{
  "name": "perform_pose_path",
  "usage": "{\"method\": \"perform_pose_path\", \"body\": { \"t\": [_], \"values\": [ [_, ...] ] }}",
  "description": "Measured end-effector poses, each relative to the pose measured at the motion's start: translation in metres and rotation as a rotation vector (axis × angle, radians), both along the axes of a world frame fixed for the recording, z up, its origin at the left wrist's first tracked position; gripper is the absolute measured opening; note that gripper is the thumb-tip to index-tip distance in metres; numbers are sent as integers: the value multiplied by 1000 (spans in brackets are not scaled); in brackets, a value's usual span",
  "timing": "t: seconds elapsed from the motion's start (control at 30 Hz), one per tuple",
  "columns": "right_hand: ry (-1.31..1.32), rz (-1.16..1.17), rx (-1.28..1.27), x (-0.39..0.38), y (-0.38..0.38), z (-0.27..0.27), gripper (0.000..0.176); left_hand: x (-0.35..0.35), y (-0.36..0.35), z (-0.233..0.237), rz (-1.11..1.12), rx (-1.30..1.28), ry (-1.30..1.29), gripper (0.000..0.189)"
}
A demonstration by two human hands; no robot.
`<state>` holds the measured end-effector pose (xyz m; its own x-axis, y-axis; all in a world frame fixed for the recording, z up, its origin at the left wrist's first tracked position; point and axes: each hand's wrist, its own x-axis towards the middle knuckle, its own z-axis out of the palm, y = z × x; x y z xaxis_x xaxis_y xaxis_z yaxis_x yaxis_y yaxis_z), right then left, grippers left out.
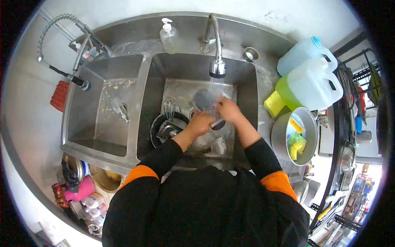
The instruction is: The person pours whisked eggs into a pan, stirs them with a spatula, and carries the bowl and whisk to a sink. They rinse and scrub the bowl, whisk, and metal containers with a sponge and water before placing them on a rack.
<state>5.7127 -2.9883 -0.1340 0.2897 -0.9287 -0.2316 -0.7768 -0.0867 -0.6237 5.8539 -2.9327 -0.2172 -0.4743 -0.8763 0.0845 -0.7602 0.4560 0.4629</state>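
Water runs from the tap (217, 68) into the right basin of the steel sink (158, 72). Under the stream, my left hand (200, 123) is closed by a small dark, blurred utensil (218, 124); its exact shape is unclear. My right hand (227, 109) is beside it in the water, its fingers bent together, and what they hold is hidden. A round grey item (201, 99) lies just beyond my hands. Left of them, a black pan (154, 127) holds a whisk (169, 108) and metal pieces. A metal cup (218, 145) lies on the basin floor nearer my body.
The left basin (84, 119) has food scraps and a clear item. A soap bottle (168, 39) stands on the back ledge. At right are two large jugs (312, 84), a yellow sponge (274, 103) and a metal pot (279, 138) with sponges inside. A second spray tap (83, 84) hangs at left.
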Motion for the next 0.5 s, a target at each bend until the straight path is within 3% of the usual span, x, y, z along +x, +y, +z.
{"method": "perform_pose_path", "body": {
  "t": [0.03,0.07,0.13,0.17,0.23,0.27,0.33,0.4,0.5],
  "values": [
    [95,140,-103,9,-17,-19,25,-5,-8,-8,136,119,108,13],
    [193,280,-208,16,-30,-38,22,-3,-17,-7,258,372,411,15],
    [342,168,-266,25,-30,0,20,2,-40,0,490,874,1027,20],
    [414,114,-289,28,-30,14,20,6,-46,-16,563,933,1237,23],
    [185,100,-588,12,-22,17,21,15,-59,-59,709,1038,1662,27],
    [69,94,-730,0,-14,20,21,23,-54,-51,768,1104,1766,27],
    [222,20,-473,-24,-3,35,21,45,-38,-37,889,1236,1976,25],
    [64,14,-500,-51,12,45,21,53,-18,-30,767,1293,1991,34],
    [-265,-74,-275,-80,31,41,28,50,12,38,829,1188,1986,38]
  ]
}}
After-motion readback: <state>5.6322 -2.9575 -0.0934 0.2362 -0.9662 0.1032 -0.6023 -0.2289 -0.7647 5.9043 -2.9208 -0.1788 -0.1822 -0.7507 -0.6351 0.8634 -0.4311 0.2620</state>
